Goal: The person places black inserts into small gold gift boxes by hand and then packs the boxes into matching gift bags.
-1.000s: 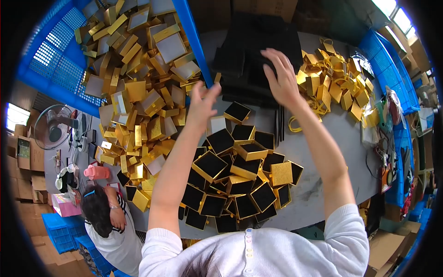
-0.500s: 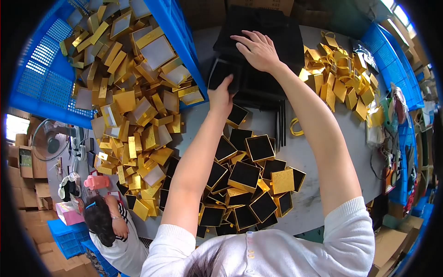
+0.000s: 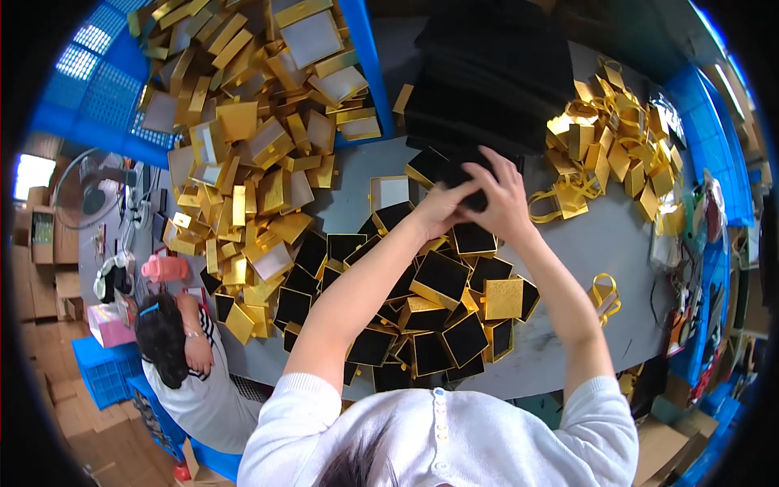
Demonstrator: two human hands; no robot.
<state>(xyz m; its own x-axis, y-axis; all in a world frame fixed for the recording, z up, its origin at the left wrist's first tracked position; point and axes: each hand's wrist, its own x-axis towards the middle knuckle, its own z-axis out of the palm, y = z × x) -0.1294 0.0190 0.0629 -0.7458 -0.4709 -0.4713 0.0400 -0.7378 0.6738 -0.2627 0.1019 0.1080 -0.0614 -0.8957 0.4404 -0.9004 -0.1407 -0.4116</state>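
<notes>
Close together above the lined boxes, my left hand (image 3: 438,209) and my right hand (image 3: 507,203) meet around a small black piece (image 3: 464,172), blurred by motion. The left fingers are pinched at its near side; the right fingers curve over its right side. Its material cannot be made out. Below lies a heap of small gold boxes with black insides (image 3: 439,278). Just left of the hands, an open gold box with a pale inside (image 3: 391,191) rests on the table. A stack of black sheets (image 3: 491,89) is beyond my hands.
A large pile of gold boxes (image 3: 268,146) spills from a blue crate (image 3: 369,65) at left. Gold boxes with ribbons (image 3: 604,138) lie at right, and a loose yellow ribbon loop (image 3: 604,300) nearer me. Another person (image 3: 195,373) sits at lower left near a fan (image 3: 93,191).
Both hands have left the black stack and come back toward me, over the lined boxes, with a black piece between them. A pale-lined gold box now shows on the table.
</notes>
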